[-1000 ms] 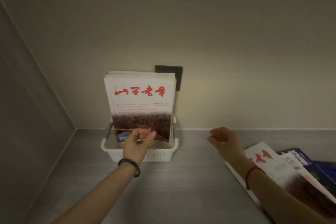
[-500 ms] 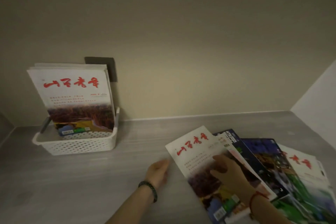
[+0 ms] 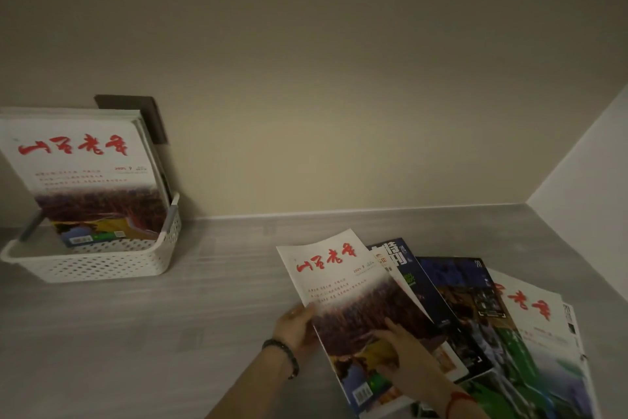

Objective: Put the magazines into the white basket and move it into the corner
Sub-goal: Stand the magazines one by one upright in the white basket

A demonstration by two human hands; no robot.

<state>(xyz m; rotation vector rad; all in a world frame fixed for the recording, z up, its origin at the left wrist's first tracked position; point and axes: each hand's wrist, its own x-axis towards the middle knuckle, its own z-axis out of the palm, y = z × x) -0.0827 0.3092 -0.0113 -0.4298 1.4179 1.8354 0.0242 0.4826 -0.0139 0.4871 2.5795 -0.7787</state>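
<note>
Between both hands' grip (image 3: 350,340), the top magazine (image 3: 343,293).

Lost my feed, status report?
Left hand at top magazine edge, right hand flat on it. White basket holds several upright. Path clear.

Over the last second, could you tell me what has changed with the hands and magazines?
Both hands left the white basket and swung right to the loose pile. The left hand now lifts the top magazine by its edge, and the right hand presses on its cover. The basket and its upright magazines stayed put.
</note>
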